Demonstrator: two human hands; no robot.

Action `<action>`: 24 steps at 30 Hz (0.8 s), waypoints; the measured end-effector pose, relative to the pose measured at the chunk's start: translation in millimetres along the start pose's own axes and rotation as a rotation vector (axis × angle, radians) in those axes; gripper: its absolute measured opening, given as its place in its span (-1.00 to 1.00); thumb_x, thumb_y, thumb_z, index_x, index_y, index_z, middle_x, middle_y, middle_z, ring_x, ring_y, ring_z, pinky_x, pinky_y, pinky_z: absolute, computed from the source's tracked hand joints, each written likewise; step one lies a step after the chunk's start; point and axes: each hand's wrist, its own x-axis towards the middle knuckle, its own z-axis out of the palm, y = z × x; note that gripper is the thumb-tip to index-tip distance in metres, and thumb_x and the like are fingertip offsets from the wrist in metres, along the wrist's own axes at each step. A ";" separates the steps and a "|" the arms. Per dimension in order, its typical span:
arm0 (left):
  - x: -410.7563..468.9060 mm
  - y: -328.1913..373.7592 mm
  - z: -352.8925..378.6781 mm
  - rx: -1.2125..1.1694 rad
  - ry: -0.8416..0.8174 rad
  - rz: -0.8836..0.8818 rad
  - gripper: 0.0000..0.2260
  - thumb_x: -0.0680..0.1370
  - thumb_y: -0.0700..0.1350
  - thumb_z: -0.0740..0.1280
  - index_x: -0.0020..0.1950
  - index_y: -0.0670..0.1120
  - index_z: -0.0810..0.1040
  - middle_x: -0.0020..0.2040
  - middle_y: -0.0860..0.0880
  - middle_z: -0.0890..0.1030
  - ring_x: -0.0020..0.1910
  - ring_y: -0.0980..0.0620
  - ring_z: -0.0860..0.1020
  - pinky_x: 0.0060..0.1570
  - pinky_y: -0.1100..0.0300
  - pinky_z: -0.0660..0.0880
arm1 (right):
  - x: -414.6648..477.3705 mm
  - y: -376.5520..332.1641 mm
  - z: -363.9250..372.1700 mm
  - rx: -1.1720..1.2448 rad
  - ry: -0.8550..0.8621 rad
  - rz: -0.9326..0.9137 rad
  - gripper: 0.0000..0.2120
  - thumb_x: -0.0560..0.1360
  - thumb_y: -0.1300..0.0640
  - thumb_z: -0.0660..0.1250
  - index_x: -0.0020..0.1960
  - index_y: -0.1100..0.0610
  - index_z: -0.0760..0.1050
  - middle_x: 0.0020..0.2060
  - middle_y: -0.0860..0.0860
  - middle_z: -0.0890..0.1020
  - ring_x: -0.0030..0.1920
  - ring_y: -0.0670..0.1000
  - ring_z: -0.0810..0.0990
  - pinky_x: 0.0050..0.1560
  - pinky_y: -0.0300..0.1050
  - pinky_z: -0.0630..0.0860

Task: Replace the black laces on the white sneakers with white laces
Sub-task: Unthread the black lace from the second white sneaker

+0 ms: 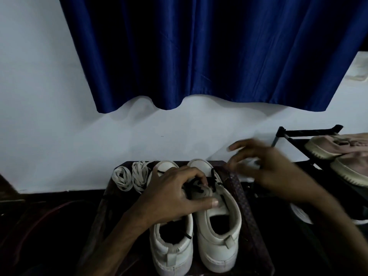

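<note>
A deep blue curtain [209,52] hangs across the upper half of the view, in front of a pale wall [39,96] that runs down behind everything else. Below it stands a dark table [242,196] covered by a patterned cloth, its far edge near the wall. To the right is a black rack [310,132] carrying pinkish shoes [336,146] with cream soles. Two white sneakers sit side by side on the table, heels toward the camera and toes toward the wall: the left sneaker [171,253] and the right sneaker [217,250], touching or nearly so. The left hand [171,198] reaches over the middle of the left sneaker, its fingers and thumb curled round a sneaker tongue and pinching it; the tongue seems to be the right sneaker's, though I cannot tell for sure. The right hand [268,172] hovers above the table's far right corner, blurred, with fingers spread wide and nothing seen in it. Two coils of white laces [121,179] lie on the cloth at the far left, just beside the left sneaker's toe. The black laces [214,179] are threaded through the right sneaker, loose strands crossing the tongue at the left hand's fingertips.
</note>
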 end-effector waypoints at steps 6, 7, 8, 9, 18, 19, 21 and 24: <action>0.9 -1.6 -1.1 -0.007 -0.019 -0.011 -0.47 0.29 0.49 0.32 0.14 0.25 0.53 0.07 0.28 0.61 0.13 0.30 0.54 0.24 -0.05 0.42 | 6.0 6.4 48.0 -0.290 -0.182 -0.084 -0.76 0.36 -0.23 0.27 -0.06 -0.23 0.62 0.29 -0.31 0.46 0.28 -0.11 0.41 0.20 0.15 0.46; 0.1 -1.3 -1.3 -0.006 -0.020 -0.017 -0.47 0.29 0.50 0.32 0.14 0.25 0.53 0.07 0.29 0.60 0.13 0.31 0.53 0.25 -0.04 0.42 | 4.8 8.5 48.7 -0.238 -0.155 -0.069 -0.83 0.36 -0.20 0.33 -0.11 -0.22 0.63 0.24 -0.32 0.48 0.26 -0.11 0.43 0.19 0.14 0.46; -0.2 -0.5 -1.4 -0.002 -0.019 -0.022 -0.46 0.28 0.50 0.31 0.14 0.25 0.53 0.08 0.30 0.60 0.13 0.32 0.53 0.26 -0.04 0.41 | 4.0 9.9 50.3 -0.201 -0.127 -0.065 -0.90 0.36 -0.16 0.38 -0.16 -0.22 0.64 0.18 -0.33 0.50 0.25 -0.11 0.45 0.19 0.12 0.47; -0.2 0.4 -1.5 0.013 -0.018 -0.029 -0.44 0.27 0.52 0.30 0.15 0.26 0.52 0.08 0.31 0.59 0.14 0.32 0.52 0.29 -0.06 0.38 | 3.6 8.8 51.7 -0.189 -0.091 -0.069 -0.94 0.35 -0.13 0.42 -0.20 -0.21 0.65 0.14 -0.33 0.52 0.22 -0.12 0.47 0.18 0.10 0.47; -0.4 6.9 1.2 0.170 0.005 -0.046 -0.42 0.24 0.60 0.15 0.09 0.31 0.44 0.07 0.34 0.56 0.15 0.34 0.45 0.37 -0.11 0.15 | 4.2 20.8 13.8 0.196 0.430 0.196 -0.86 0.42 0.33 0.44 -0.25 0.12 0.65 -0.07 -0.21 0.61 0.00 -0.15 0.58 -0.10 -0.32 0.44; -0.4 7.6 1.4 0.178 0.008 -0.045 -0.42 0.24 0.60 0.14 0.09 0.30 0.44 0.06 0.34 0.56 0.14 0.34 0.45 0.38 -0.12 0.13 | 4.1 22.2 14.6 0.073 0.436 0.175 -0.85 0.44 0.28 0.45 -0.24 0.07 0.64 -0.03 -0.21 0.61 -0.01 -0.16 0.57 -0.11 -0.35 0.41; -0.8 8.8 0.0 0.188 0.003 -0.051 -0.42 0.24 0.59 0.15 0.09 0.29 0.44 0.06 0.33 0.56 0.14 0.34 0.45 0.37 -0.07 0.13 | 3.9 18.1 19.5 -0.175 0.338 0.075 -0.89 0.47 0.18 0.44 -0.17 -0.02 0.65 0.12 -0.21 0.56 0.05 -0.22 0.53 -0.06 -0.47 0.36; -0.3 9.0 -2.2 0.192 -0.007 -0.059 -0.44 0.28 0.57 0.20 0.15 0.31 0.43 0.11 0.33 0.55 0.17 0.32 0.45 0.27 0.09 0.16 | 4.4 3.1 25.8 -0.276 0.098 -0.098 -0.84 0.51 0.12 0.41 0.07 -0.05 0.65 0.22 -0.24 0.47 0.32 -0.22 0.37 0.27 -0.23 0.37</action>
